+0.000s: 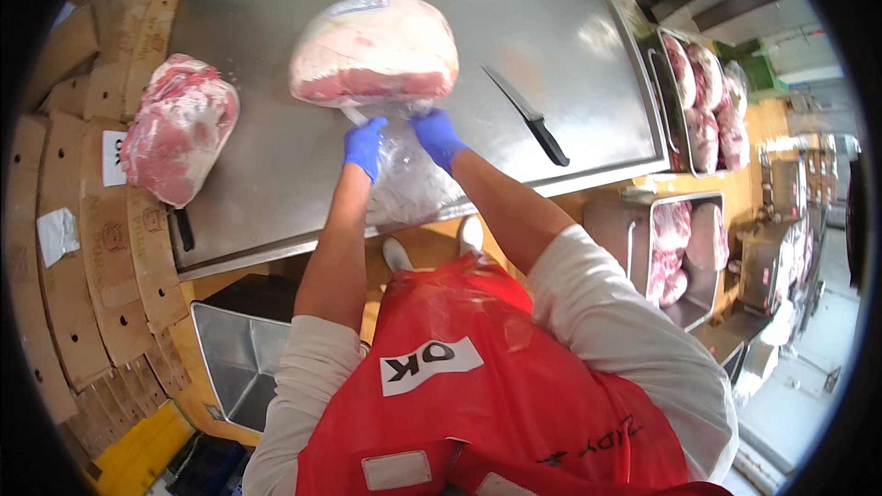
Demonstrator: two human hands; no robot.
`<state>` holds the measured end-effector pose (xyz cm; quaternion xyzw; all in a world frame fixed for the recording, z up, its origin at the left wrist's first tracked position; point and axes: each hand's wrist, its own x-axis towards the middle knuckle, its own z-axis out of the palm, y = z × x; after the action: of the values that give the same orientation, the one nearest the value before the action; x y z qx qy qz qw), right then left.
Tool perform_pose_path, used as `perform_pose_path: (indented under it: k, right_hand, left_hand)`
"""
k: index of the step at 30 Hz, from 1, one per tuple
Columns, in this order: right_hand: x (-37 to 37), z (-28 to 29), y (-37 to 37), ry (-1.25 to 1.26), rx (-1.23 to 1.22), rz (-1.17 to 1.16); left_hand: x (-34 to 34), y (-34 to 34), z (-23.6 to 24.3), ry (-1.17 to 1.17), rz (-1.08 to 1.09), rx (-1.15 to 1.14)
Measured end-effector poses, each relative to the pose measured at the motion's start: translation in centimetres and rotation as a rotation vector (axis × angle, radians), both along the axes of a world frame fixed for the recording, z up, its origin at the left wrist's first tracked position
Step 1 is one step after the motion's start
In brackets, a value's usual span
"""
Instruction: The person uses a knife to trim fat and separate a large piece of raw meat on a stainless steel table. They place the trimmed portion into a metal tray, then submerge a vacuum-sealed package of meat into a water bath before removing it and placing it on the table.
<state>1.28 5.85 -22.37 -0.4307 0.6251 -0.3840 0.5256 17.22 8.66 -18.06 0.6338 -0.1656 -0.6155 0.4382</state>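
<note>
A large cut of meat point(377, 50) with a pale fat layer lies on the steel table point(303, 184), a printed label on its far side. Clear plastic bag point(404, 170) film trails from its near side toward the table's front edge. My left hand point(365, 147), in a blue glove, is closed on the film near the meat's lower left. Also blue-gloved, my right hand point(436, 138) grips the film a little to the right. How much of the meat the bag covers I cannot tell. A black-handled knife point(533, 119) rests on the table to the right.
Another piece of meat point(184, 133) sits at the table's left edge, above a second knife's handle point(185, 229). Flattened cardboard boxes point(101, 230) stack along the left. A steel bin point(243, 358) stands below the table; meat-filled steel tubs point(712, 285) stand at the right.
</note>
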Motion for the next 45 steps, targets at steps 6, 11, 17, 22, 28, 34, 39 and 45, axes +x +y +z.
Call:
perform_pose_path:
  k: [6,11,17,22,28,34,39,45]
  right_hand:
    - [0.3,10.4,0.1,-0.268,0.160,0.028]
    - [0.0,18.9,0.3,-0.236,0.002,0.053]
    - [-1.5,25.9,0.1,-0.123,-0.507,0.275]
    - [-1.5,28.4,7.3,-0.079,-0.566,0.541]
    - [-2.8,19.1,11.5,0.449,-0.632,0.699]
    - [-6.6,8.6,13.0,0.767,-0.518,0.583]
    - [-6.6,16.7,8.8,0.270,-0.488,0.337]
    - [-5.6,26.8,7.0,0.289,-1.005,0.215]
  left_hand:
    - [1.9,-0.4,6.4,-0.034,0.113,-0.257]
    - [2.0,-0.1,14.5,-0.050,0.100,-0.457]
    - [0.8,2.5,25.2,-0.141,0.059,-0.615]
    - [4.9,10.2,25.7,-0.245,-0.022,-0.541]
    - [6.2,16.2,14.4,-0.496,-0.085,-0.405]
    - [6.5,17.4,6.3,-0.507,-0.078,-0.392]
    - [5.7,15.4,9.5,-0.379,0.031,-0.378]
    - [4.8,13.0,17.8,-0.567,0.131,-0.901]
